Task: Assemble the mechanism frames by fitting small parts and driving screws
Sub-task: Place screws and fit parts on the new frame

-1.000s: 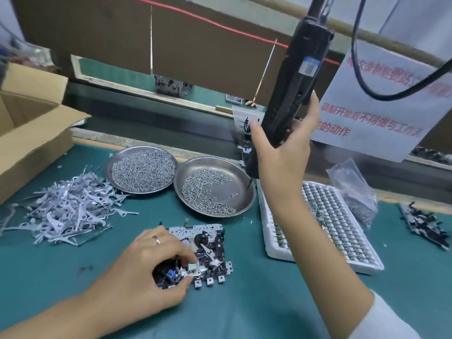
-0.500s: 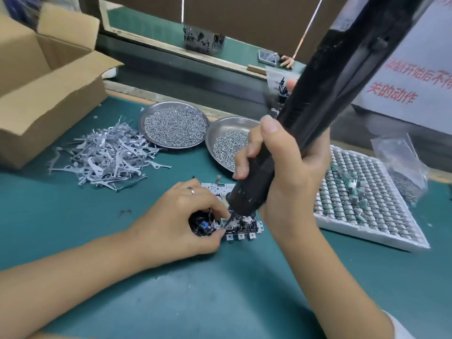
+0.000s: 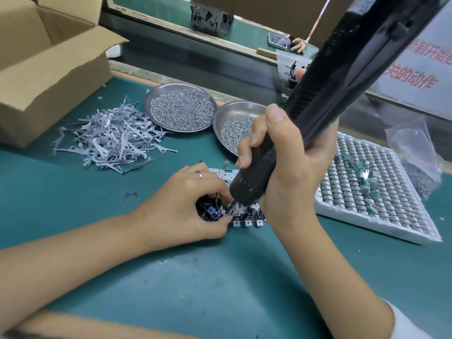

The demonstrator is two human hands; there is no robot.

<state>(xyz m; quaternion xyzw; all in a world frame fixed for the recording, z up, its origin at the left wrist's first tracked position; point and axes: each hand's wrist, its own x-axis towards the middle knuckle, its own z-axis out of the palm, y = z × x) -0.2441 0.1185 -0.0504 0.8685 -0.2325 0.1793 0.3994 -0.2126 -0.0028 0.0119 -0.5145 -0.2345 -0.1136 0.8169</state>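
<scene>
A small mechanism frame (image 3: pixel 247 217) of grey metal and black plastic lies on the green mat, largely hidden by both hands. My left hand (image 3: pixel 181 204) curls around its left end and pinches it, a ring on one finger. My right hand (image 3: pixel 286 167) grips a long black electric screwdriver (image 3: pixel 330 89), tilted so its bit touches the frame beside my left fingertips. Two round steel dishes hold screws: a full one (image 3: pixel 181 110) and a half-filled one (image 3: pixel 234 128) behind the frame.
A pile of flat grey metal levers (image 3: pixel 110 140) lies at the left, an open cardboard box (image 3: pixel 49 69) behind it. A white tray of small parts (image 3: pixel 381 192) sits at the right, with a clear bag (image 3: pixel 415 152) beyond. A conveyor runs along the back.
The screwdriver came down from above the dishes onto the frame. My left hand has kept its hold on the frame throughout.
</scene>
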